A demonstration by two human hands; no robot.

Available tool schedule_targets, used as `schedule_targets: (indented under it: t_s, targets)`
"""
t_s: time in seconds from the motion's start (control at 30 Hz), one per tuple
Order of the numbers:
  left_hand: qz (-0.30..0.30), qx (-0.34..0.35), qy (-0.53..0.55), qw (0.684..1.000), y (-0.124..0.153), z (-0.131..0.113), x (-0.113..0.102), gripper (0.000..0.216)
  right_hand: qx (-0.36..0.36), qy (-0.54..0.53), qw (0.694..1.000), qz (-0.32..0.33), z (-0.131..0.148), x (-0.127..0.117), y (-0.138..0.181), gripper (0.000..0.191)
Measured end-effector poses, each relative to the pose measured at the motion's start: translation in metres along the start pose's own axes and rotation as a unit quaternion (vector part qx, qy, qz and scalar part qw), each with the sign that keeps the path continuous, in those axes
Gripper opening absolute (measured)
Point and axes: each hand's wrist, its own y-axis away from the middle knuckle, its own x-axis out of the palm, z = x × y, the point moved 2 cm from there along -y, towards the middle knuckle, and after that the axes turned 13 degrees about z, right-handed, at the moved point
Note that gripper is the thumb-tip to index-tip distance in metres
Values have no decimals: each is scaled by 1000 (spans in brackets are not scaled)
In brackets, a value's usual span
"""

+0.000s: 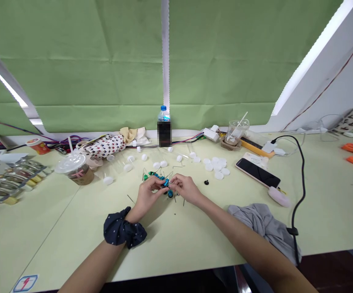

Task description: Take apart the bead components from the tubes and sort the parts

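My left hand (147,192) is closed, pinching a small shiny blue metal part (166,182) between thumb and fingers. Close against it on the right, my right hand (185,188) is closed in a pinch on a thin metal hex key, mostly hidden by the fingers. Another blue part (170,193) lies on the table just below the hands. Behind the left fingers are green parts (146,177), partly covered. L-shaped hex keys lie around, one (178,166) beyond the hands. A small black round piece (206,182) rests to the right.
Round white caps (216,165) and clear tubes with white caps (127,167) lie behind the hands. A lidded cup (75,169) stands left. On the right are a phone (258,172), a grey cloth (260,221) and a black cable (301,175). A bottle (164,115) stands at the back.
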Motion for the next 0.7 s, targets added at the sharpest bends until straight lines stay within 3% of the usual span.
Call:
schedule_targets:
  t_s: [0.1, 0.3, 0.43, 0.7]
  targets:
    - [3, -8, 8, 1000, -1, -1, 0, 22, -10, -6, 1000, 12, 0, 0, -1, 16]
    - [20, 0, -10, 1000, -1, -7, 5, 21, -17, -11, 997, -71, -6, -1, -2, 11]
    - [17, -14, -17, 1000, 0, -7, 7, 23, -35, 52, 990, -126, -6, -3, -3, 14]
    - [-5, -42, -15, 999, 0, -5, 7, 25, -8, 87, 982, -166, -6, 0, -5, 21]
